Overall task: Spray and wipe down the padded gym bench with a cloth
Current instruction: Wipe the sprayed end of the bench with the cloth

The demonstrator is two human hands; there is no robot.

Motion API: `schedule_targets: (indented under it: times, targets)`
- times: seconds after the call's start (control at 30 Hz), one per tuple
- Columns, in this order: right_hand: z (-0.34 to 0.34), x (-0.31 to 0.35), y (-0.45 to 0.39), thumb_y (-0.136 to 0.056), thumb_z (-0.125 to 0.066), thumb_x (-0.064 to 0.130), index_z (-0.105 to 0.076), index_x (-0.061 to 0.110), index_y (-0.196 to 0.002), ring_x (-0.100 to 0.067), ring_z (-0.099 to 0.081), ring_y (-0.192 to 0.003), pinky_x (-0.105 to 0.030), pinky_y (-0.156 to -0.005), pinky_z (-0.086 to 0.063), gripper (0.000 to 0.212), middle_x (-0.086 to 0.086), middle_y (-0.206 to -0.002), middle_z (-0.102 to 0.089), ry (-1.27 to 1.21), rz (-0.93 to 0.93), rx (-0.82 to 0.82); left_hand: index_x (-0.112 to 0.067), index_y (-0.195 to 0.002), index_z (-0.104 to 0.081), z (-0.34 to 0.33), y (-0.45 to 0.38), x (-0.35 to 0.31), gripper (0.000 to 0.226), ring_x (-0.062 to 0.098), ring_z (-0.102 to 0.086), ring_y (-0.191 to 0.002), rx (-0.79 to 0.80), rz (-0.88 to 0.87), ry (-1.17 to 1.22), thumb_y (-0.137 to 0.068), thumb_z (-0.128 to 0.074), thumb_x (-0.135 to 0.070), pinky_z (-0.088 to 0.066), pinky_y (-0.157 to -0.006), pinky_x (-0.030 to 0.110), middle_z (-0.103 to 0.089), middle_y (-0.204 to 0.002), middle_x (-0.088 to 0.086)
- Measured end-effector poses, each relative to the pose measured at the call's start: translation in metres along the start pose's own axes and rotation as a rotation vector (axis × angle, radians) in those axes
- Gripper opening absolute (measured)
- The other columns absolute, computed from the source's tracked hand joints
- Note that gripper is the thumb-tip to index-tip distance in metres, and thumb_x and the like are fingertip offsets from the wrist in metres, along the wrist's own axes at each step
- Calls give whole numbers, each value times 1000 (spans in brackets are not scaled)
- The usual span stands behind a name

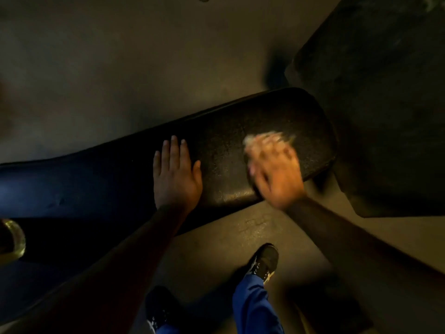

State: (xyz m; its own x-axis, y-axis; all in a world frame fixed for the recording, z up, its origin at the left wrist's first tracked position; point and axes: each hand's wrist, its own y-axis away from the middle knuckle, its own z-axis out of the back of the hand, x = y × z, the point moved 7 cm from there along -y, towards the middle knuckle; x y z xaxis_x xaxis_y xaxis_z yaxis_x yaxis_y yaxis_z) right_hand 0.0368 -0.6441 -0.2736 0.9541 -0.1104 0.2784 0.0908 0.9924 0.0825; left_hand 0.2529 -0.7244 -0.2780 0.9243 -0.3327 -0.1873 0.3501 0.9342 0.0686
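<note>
**Trainee:** What are the hands doing at this stage?

**Instructor:** The right hand (274, 169) is pressed down on a pale cloth (255, 141), fingers spread over it. The hand is blurred, so how tightly it grasps the cloth cannot be told; only the cloth's far edge shows past the fingertips. The left hand (177, 174) lies flat and released, palm down, on the padded bench (224, 145), near the right hand and holding nothing.

**Trainee:** Where on the bench is the wipe?

**Instructor:** At the rounded end of the pad, beside the dark block (385, 104) to the right. The pad glistens around the cloth, which suggests spray is already down there. No spray bottle is identifiable.

**Trainee:** How should this step be carried out?

**Instructor:** Keep the palm flat so the whole cloth bears on the pad. Work in overlapping strokes from the rounded end toward the left hand. Carry each stroke over the pad's near edge, where liquid tends to collect. Use the left hand as a brace only, and move it before wiping its patch.

**Trainee:** Any hazards?

**Instructor:** The floor (252, 225) below the pad's edge looks wet near the shoe (265, 259). Judge footing accordingly.
</note>
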Motion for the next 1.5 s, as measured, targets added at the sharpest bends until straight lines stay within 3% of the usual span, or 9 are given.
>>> schedule_targets:
  times: [0.23,0.4,0.53,0.7,0.87,1.0,1.17,1.33,1.5]
  targets:
    - [-20,73,-4,-101,-34,43,-27,31,-159,-27,-18,-155,-57,-125,-13,59,0,-168,-24,71,343,178,-4,-149,-32,19,-1,20,61,32,-22,-147,-8,16,137,-96,-37,-34,-15,-119,45,-25,-158,18]
    - [-9,46,-53,-99,-32,51,-30,26,-158,-36,-20,-154,-61,-122,-16,64,-8,-166,-27,49,-332,-63,-5,-151,-24,11,21,54,67,32,-14,-149,18,78,1,-99,-30,-47,-11,-121,47,-19,-160,18]
    - [-22,98,-48,-100,-32,48,-33,28,-157,-29,-20,-155,-54,-123,-15,61,-2,-167,-28,31,276,173,-6,-150,-30,16,14,52,61,32,-16,-149,73,67,101,-99,-39,-38,-11,-121,47,-21,-159,18]
    - [-10,71,-96,-102,-29,46,-37,19,-156,-36,-24,-153,-59,-123,-17,61,-12,-163,-34,27,-198,-51,-8,-151,-30,33,37,104,59,29,-16,-149,-28,140,100,-100,-36,-39,-10,-121,46,-21,-160,15]
    - [-25,136,-95,-102,-33,43,-39,26,-154,-28,-25,-154,-50,-121,-18,56,-3,-163,-37,18,323,101,-5,-147,-38,26,45,111,62,30,-25,-146,-79,135,30,-100,-34,-45,-18,-120,48,-31,-156,17]
    - [-21,125,-121,-102,-32,43,-37,21,-156,-34,-29,-151,-57,-122,-19,58,-9,-159,-40,29,-140,-40,-6,-146,-40,24,43,115,63,31,-30,-144,-60,157,40,-97,-35,-45,-20,-118,47,-35,-154,16]
    - [-40,183,-92,-99,-36,41,-43,22,-153,-31,-34,-149,-52,-121,-24,57,-7,-159,-42,62,450,127,-2,-142,-45,42,53,129,56,36,-34,-142,-164,127,191,-94,-41,-32,-24,-116,49,-37,-151,22]
    - [-33,177,-104,-98,-32,43,-39,16,-154,-39,-35,-147,-56,-120,-23,63,-16,-156,-43,91,-94,-69,0,-143,-40,37,84,152,62,38,-31,-142,-55,126,120,-95,-40,-39,-22,-116,49,-35,-151,25]
    - [-48,226,-51,-99,-37,43,-33,28,-156,-27,-22,-154,-53,-123,-16,59,-4,-165,-31,83,510,202,-2,-146,-37,44,85,163,63,36,-25,-145,11,134,171,-93,-49,-34,-17,-117,46,-30,-155,23]
